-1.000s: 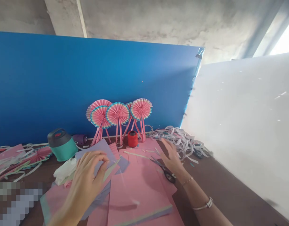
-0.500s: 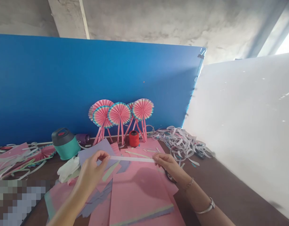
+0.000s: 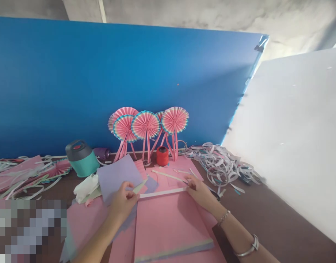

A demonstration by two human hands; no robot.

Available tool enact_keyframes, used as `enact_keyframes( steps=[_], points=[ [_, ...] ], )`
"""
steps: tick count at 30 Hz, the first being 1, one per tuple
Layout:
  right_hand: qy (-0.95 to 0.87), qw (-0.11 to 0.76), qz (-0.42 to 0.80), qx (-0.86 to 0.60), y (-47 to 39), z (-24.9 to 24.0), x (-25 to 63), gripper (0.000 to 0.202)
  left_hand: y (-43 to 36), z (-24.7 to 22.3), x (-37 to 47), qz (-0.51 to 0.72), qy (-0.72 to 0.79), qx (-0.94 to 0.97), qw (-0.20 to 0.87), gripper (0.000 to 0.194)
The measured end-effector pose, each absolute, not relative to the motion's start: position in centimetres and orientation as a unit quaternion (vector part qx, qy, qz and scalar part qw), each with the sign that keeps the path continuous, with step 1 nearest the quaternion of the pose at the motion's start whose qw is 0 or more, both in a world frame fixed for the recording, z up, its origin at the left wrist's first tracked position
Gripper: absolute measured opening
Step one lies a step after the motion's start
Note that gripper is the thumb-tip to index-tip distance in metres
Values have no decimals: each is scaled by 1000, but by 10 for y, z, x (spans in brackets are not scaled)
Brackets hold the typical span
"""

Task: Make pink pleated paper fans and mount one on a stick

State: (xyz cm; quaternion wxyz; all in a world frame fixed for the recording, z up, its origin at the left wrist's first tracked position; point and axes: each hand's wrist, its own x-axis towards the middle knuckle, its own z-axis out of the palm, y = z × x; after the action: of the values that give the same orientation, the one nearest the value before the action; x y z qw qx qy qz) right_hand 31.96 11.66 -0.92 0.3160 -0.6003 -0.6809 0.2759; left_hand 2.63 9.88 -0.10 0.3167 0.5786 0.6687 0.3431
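A narrow white paper strip (image 3: 163, 193) is stretched between my two hands, across the top edge of a large pink sheet (image 3: 170, 223). My left hand (image 3: 125, 201) pinches the strip's left end, near a lavender sheet (image 3: 117, 175). The right end is held between the fingertips of my right hand (image 3: 198, 190). Along the pink sheet's near edge run pale green and lavender bands. Black-handled scissors (image 3: 216, 195) lie partly hidden behind my right hand.
Pink pleated paper fans (image 3: 146, 125) stand against the blue panel (image 3: 146, 69), beside a red thread spool (image 3: 162, 156). A teal container (image 3: 84, 160) and white crumpled material (image 3: 86, 188) are at left. Curled paper strips (image 3: 217, 164) pile up at back right.
Both hands and the strip have moved down to the pink sheet's top edge, and the strip's slant has changed. The camera view has shifted, showing the table further left in places.
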Motion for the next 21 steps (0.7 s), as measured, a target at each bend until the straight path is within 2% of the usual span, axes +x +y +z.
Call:
enact_keyframes(
  steps=[3, 8, 21],
  points=[
    [-687, 299, 248, -614, 116, -8, 319, 33, 97, -5, 26, 338, 668, 567, 343, 28],
    [-690, 281, 231, -625, 116, -12, 319, 26, 95, -9, 28, 318, 662, 588, 339, 21],
    [-684, 279, 232, -633, 115, -18, 318, 31, 90, -11, 32, 243, 702, 613, 269, 18]
  ],
)
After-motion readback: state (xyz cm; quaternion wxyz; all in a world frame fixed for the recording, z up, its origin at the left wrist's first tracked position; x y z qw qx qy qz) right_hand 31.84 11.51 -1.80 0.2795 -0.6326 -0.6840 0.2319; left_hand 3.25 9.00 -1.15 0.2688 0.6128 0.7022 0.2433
